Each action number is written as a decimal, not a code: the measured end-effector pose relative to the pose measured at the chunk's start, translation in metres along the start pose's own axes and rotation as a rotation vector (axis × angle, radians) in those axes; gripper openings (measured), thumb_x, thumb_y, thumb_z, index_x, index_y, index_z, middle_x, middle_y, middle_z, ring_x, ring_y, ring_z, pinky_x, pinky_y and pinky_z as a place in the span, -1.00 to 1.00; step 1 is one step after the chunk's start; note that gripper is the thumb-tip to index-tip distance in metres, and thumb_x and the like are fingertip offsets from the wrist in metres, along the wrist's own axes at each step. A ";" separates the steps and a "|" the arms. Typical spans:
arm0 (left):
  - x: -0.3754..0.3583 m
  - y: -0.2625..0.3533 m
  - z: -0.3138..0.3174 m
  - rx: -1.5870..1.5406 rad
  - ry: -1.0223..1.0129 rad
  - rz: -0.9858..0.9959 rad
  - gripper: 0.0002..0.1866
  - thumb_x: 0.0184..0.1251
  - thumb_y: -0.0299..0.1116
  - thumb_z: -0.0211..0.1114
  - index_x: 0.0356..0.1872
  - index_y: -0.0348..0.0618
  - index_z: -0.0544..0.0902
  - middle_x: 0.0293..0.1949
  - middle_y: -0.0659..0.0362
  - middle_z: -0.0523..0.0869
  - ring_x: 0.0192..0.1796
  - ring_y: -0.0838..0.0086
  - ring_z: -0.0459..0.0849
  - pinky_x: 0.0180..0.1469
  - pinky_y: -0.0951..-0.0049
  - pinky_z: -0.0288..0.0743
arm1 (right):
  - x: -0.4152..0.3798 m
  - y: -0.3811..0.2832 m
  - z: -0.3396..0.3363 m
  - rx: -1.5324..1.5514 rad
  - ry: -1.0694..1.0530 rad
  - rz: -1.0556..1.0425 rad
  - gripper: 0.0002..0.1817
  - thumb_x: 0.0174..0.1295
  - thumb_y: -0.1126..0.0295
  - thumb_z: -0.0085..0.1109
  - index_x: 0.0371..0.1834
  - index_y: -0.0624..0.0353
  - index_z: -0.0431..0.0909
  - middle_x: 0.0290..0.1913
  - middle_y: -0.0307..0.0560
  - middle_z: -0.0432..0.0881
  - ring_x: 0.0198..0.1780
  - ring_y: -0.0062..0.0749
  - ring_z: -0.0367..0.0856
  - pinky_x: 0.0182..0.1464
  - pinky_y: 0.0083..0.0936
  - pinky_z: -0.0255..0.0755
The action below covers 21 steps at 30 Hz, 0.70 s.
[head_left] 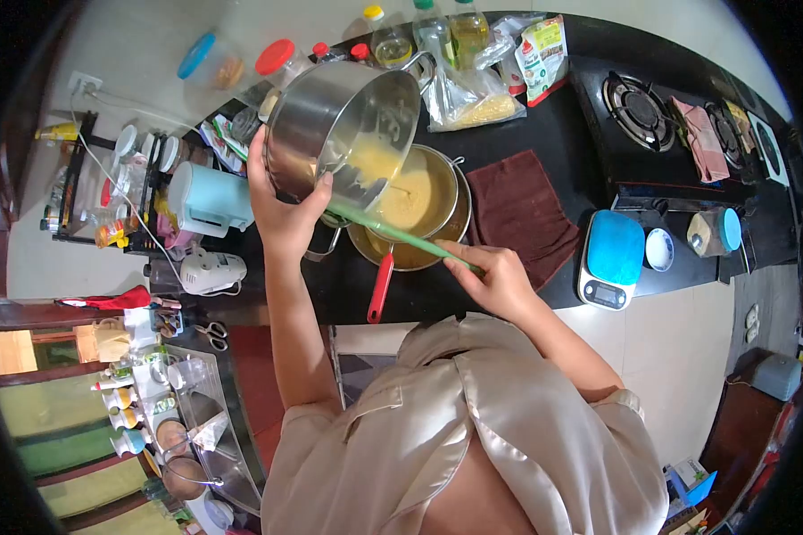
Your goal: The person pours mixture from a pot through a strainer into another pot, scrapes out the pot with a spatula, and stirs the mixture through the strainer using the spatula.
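Note:
My left hand [287,192] grips a steel pot [308,120] by its side and holds it tilted, its mouth facing right and down. Pale yellow batter [373,159] clings inside the pot near the lower rim. In my right hand [495,278] is the handle of a green spatula [401,235], whose far end reaches to the pot's rim. Below the pot, a strainer with a red handle [381,290] holds more of the yellow mixture [415,198]. The strainer rests over a larger metal pot [459,227], mostly hidden beneath it.
A folded brown cloth [525,218] lies right of the strainer. Beyond it are a blue-topped kitchen scale [614,254] and a gas stove [638,111]. Bottles [433,36] and a bag [482,109] line the back. A light-blue jug [210,198] and white hand mixer [211,270] stand left.

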<state>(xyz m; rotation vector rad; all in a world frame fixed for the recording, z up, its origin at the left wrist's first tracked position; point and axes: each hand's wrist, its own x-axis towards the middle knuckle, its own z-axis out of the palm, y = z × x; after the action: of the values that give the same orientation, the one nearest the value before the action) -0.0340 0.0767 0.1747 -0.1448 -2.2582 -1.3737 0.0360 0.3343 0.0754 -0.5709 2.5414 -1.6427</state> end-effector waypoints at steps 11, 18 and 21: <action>-0.019 0.006 0.009 0.217 -0.050 0.155 0.00 -0.29 -0.42 0.52 0.35 -0.17 0.22 0.17 -0.02 0.42 0.20 0.21 0.44 0.23 0.26 0.32 | 0.033 0.018 0.004 -0.293 0.212 -0.099 -0.77 0.15 0.25 0.23 -0.15 0.00 0.70 -0.52 0.09 0.62 -0.53 -0.06 0.62 -0.42 -0.24 0.52; -0.019 0.004 0.002 0.292 -0.022 0.174 -0.01 -0.28 -0.41 0.51 0.35 -0.18 0.23 0.19 -0.03 0.42 0.20 0.23 0.45 0.22 0.28 0.34 | 0.056 -0.028 -0.055 -0.471 0.366 -0.161 -0.73 0.20 0.28 0.18 -0.05 0.02 0.65 -0.52 0.06 0.60 -0.53 -0.08 0.60 -0.49 -0.26 0.47; -0.016 0.005 -0.002 0.276 -0.001 0.181 -0.02 -0.27 -0.41 0.51 0.34 -0.18 0.23 0.19 -0.03 0.42 0.20 0.23 0.45 0.22 0.28 0.34 | 0.068 -0.003 -0.043 -0.484 0.382 -0.051 -0.74 0.20 0.28 0.18 -0.06 0.02 0.66 -0.50 0.11 0.62 -0.49 -0.06 0.62 -0.46 -0.25 0.49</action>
<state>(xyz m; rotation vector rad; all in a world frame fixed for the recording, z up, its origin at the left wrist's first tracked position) -0.0172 0.0796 0.1719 -0.2489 -2.3437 -0.9606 -0.0372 0.3472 0.1070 -0.3717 3.2627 -1.2388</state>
